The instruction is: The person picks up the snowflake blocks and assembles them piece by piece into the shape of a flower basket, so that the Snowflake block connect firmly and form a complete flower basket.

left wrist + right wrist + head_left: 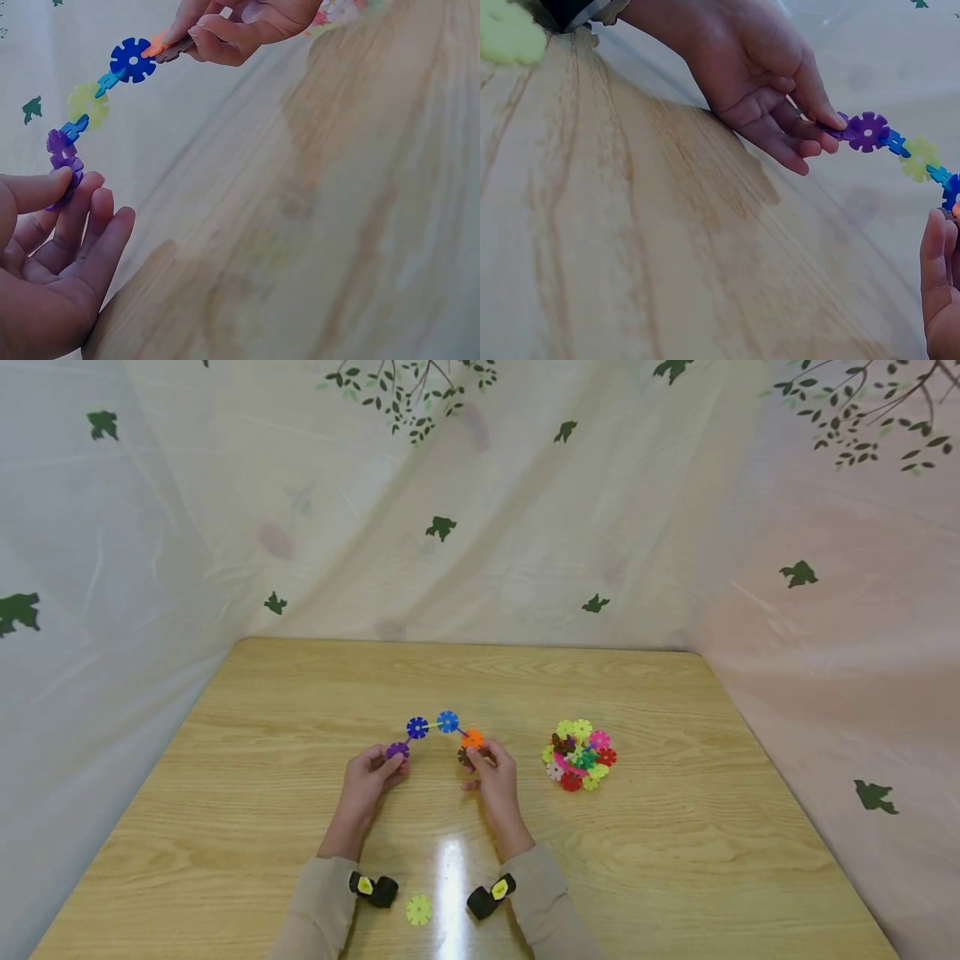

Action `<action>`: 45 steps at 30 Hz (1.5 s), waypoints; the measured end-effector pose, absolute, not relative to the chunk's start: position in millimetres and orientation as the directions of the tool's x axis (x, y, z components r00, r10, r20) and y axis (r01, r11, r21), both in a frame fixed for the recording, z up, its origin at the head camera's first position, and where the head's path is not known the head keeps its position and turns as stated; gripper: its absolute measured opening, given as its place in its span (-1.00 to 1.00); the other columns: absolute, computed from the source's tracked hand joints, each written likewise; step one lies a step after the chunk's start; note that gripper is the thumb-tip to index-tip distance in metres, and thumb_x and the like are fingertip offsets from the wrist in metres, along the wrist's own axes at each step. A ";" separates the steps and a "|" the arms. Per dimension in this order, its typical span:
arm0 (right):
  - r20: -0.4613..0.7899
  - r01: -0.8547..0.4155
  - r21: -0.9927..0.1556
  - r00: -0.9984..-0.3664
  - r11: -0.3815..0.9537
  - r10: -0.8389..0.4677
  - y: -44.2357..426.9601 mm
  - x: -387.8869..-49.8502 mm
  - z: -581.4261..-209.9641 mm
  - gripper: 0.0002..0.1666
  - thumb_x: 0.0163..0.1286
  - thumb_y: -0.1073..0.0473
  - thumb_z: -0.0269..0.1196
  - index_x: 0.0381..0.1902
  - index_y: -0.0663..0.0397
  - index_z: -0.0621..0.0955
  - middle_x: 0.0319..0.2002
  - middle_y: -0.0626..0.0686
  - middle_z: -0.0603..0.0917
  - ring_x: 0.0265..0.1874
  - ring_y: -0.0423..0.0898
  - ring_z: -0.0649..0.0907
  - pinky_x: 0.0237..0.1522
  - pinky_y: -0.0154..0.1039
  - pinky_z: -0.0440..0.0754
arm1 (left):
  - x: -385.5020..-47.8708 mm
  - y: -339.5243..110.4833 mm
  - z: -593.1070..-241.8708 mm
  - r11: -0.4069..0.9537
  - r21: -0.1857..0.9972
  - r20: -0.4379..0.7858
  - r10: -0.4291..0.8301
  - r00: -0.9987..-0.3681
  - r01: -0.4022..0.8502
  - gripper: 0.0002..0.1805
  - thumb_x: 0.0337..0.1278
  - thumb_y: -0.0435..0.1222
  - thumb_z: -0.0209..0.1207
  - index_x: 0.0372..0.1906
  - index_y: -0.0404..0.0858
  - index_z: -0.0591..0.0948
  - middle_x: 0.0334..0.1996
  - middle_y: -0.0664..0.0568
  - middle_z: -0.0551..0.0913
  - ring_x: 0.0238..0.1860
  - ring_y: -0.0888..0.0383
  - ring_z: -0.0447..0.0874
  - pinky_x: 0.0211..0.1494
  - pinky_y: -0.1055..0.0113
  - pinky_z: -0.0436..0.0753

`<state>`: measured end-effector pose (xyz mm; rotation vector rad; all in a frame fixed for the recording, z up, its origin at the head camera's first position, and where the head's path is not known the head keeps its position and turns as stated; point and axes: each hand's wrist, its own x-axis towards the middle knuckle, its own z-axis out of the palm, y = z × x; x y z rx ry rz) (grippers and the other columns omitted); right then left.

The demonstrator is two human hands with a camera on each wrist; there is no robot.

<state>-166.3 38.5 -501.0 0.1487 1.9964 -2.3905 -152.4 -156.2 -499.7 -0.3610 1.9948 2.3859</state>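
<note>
An arched chain of interlocked snowflake building discs (447,721) is stretched between both hands above the table. Its links run from purple through blue, yellow-green and blue to orange and brown. My left hand (367,779) pinches the purple disc (66,161) at the left end between thumb and fingers. At the other end, my right hand (497,779) grips the orange disc (472,739) and brown disc (463,756). In the right wrist view only part of the right hand (943,289) shows at the right edge, and the left hand (757,82) appears above.
To the right of the hands lies a heap of mixed-colour snowflake discs (572,782). One loose yellow-green disc (418,909) rests near the front edge, between the forearms. Pale cloth walls (510,568) enclose the wooden table (675,860).
</note>
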 end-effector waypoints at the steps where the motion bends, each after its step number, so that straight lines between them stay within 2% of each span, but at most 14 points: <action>1: -0.093 0.084 -0.979 -0.995 -0.188 0.041 38.9 -166.8 -501.4 -0.83 0.44 0.29 0.14 -0.17 0.37 0.51 -0.41 -0.05 0.48 -0.48 -0.16 0.51 -0.65 -0.40 0.62 | -152.5 -156.0 -499.7 -0.194 0.969 -0.184 -0.135 -0.974 -0.156 -0.90 0.30 -0.52 0.05 -0.33 -0.41 0.55 -0.33 -0.07 0.69 -0.32 0.23 0.68 -0.16 0.44 0.74; 5: -0.107 0.100 -0.975 -0.994 -0.198 0.023 42.2 -168.6 -501.5 -0.84 0.44 0.27 0.13 -0.18 0.32 0.52 -0.41 -0.05 0.50 -0.46 -0.17 0.52 -0.62 -0.41 0.63 | -152.6 -155.8 -498.7 -0.179 0.971 -0.179 -0.113 -0.977 -0.157 -0.92 0.29 -0.52 0.07 -0.27 -0.45 0.57 -0.33 -0.09 0.71 -0.32 0.22 0.71 -0.16 0.42 0.74; 12: -0.113 0.108 -0.970 -0.994 -0.216 0.012 48.6 -170.4 -502.2 -0.89 0.45 0.25 0.14 -0.22 0.21 0.52 -0.42 -0.06 0.51 -0.46 -0.18 0.52 -0.62 -0.41 0.63 | -152.8 -156.4 -498.4 -0.074 0.981 -0.184 -0.050 -0.982 -0.180 -0.80 0.27 -0.50 0.11 -0.07 -0.55 0.56 -0.20 -0.19 0.74 -0.26 0.24 0.73 -0.11 0.43 0.73; 16: -0.125 0.118 -0.966 -0.992 -0.229 0.014 50.8 -172.2 -505.0 -0.91 0.44 0.24 0.16 -0.23 0.18 0.52 -0.42 -0.07 0.52 -0.46 -0.19 0.52 -0.63 -0.41 0.63 | -153.2 -154.9 -499.6 -0.037 0.982 -0.188 -0.029 -0.982 -0.187 -0.78 0.26 -0.52 0.11 -0.03 -0.52 0.53 -0.16 -0.28 0.73 -0.25 0.19 0.76 -0.10 0.41 0.74; 21: -0.120 0.114 -0.968 -0.993 -0.223 0.013 51.6 -172.4 -504.9 -0.89 0.44 0.24 0.16 -0.21 0.20 0.52 -0.41 -0.07 0.52 -0.45 -0.18 0.50 -0.64 -0.42 0.62 | -153.2 -153.4 -501.8 -0.069 0.985 -0.161 -0.005 -0.987 -0.160 -0.79 0.32 -0.50 0.03 -0.04 -0.57 0.51 -0.13 -0.36 0.70 -0.22 0.10 0.78 -0.07 0.36 0.74; 25: -0.120 0.115 -0.968 -0.993 -0.222 0.009 52.1 -171.6 -503.5 -0.90 0.44 0.24 0.15 -0.23 0.19 0.52 -0.41 -0.08 0.52 -0.45 -0.19 0.49 -0.64 -0.41 0.61 | -152.3 -153.0 -502.7 -0.085 0.983 -0.159 0.016 -0.987 -0.160 -0.80 0.34 -0.48 0.01 -0.05 -0.54 0.49 -0.15 -0.35 0.71 -0.22 0.11 0.79 -0.08 0.36 0.74; 31: -0.130 0.123 -0.968 -0.991 -0.219 0.018 52.6 -171.3 -502.3 -0.89 0.44 0.23 0.15 -0.21 0.21 0.52 -0.41 -0.08 0.51 -0.45 -0.19 0.49 -0.65 -0.42 0.61 | -151.8 -153.9 -501.5 -0.031 0.990 -0.139 0.020 -0.990 -0.140 -0.81 0.37 -0.45 0.01 -0.06 -0.53 0.50 -0.09 -0.32 0.71 -0.15 0.09 0.76 -0.07 0.35 0.74; 39: -0.130 0.127 -0.968 -0.991 -0.217 -0.002 53.1 -172.0 -503.3 -0.89 0.45 0.25 0.14 -0.21 0.22 0.52 -0.42 -0.08 0.51 -0.45 -0.20 0.47 -0.65 -0.43 0.60 | -152.2 -155.4 -500.5 -0.015 0.986 -0.166 0.012 -0.986 -0.166 -0.75 0.34 -0.45 0.05 -0.03 -0.58 0.54 -0.22 -0.02 0.70 -0.24 0.23 0.70 -0.12 0.40 0.74; 41: -0.126 0.125 -0.968 -0.992 -0.218 -0.010 53.1 -171.8 -503.3 -0.91 0.45 0.26 0.14 -0.25 0.19 0.51 -0.43 -0.08 0.51 -0.46 -0.21 0.47 -0.65 -0.44 0.59 | -151.8 -156.3 -499.6 -0.018 0.984 -0.175 0.021 -0.984 -0.175 -0.71 0.35 -0.43 0.05 0.02 -0.59 0.52 -0.19 -0.07 0.70 -0.23 0.22 0.70 -0.11 0.40 0.74; 45: -0.109 0.116 -0.972 -0.993 -0.203 -0.045 53.0 -170.0 -502.8 -0.90 0.44 0.27 0.14 -0.25 0.23 0.52 -0.43 -0.09 0.52 -0.47 -0.21 0.47 -0.66 -0.44 0.59 | -149.6 -159.3 -495.6 -0.040 0.983 -0.178 0.043 -0.983 -0.180 -0.58 0.41 -0.31 0.01 0.18 -0.55 0.44 0.00 -0.26 0.64 -0.17 0.24 0.68 -0.06 0.39 0.73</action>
